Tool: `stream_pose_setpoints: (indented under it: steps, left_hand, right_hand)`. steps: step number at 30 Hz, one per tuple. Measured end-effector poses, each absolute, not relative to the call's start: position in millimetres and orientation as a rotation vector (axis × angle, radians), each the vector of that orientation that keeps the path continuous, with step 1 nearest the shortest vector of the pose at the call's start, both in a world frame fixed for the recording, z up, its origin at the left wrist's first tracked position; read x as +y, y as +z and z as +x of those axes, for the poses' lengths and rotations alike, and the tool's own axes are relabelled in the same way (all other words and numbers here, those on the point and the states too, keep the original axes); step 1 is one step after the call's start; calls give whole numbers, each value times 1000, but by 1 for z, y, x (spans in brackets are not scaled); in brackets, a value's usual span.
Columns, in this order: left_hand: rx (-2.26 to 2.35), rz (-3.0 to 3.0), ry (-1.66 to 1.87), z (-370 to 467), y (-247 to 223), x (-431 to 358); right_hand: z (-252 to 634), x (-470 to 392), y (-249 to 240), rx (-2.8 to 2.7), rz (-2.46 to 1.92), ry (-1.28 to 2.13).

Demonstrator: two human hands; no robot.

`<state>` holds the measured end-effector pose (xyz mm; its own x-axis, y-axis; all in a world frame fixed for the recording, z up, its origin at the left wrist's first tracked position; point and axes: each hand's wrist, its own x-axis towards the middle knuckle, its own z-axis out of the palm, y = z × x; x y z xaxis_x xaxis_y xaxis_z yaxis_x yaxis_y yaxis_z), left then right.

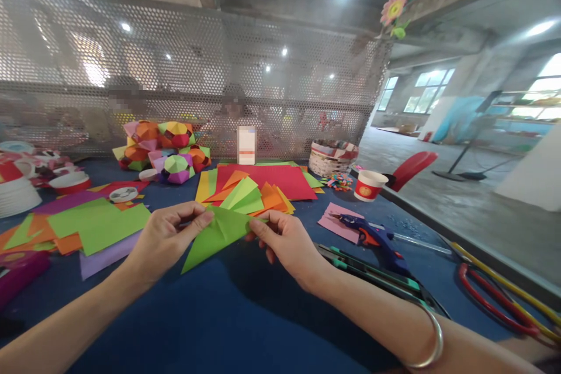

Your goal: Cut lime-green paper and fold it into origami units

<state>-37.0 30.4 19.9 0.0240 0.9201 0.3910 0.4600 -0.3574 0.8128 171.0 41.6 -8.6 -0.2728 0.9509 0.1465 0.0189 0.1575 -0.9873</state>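
Note:
A green sheet of paper [219, 235], creased and partly folded, is stretched between both hands above the blue table. My left hand [173, 232] pinches its upper left edge between thumb and fingers. On the other side, my right hand [284, 239] is closed on the right-hand corner, with some fingertips curled underneath. One pointed corner of the sheet hangs down to the lower left. Just behind it lie folded green and orange papers [245, 196] on a stack of red sheets [280, 178].
Loose coloured sheets [103, 225] and paper balls [169, 149] lie left. To the right are a blue glue gun [377, 236], box cutters [372, 272], red-handled scissors [491, 298], a paper cup [370, 185] and a woven basket [333, 158]. A perforated metal screen [263, 70] stands behind the table.

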Motion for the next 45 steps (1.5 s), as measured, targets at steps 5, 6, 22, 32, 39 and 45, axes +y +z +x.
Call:
stream_pose_setpoints:
  steps: [5,6,22,32,39,45]
  left_hand:
    - [1397,1812,1295,-37,20,31]
    - [1399,1804,1293,-37,20,30]
    - [1305,1718,968,-24,12,17]
    - [1436,1808,674,-17,7,10]
    - [1674,2080,409,-17,-1,7]
    - [1856,2278,192,-10,6,-2]
  right_hand:
    - [172,40,-6,-1455,-968,1308]
    - [173,40,-5,-1446,-960,1323]
    - [174,39,-10,-1787,-983,1108]
    - [171,29,-8,-2256,-1234,631]
    - [170,24,-10,-2536,-1318,313]
    - [166,20,-10,-2639,-1340,150]
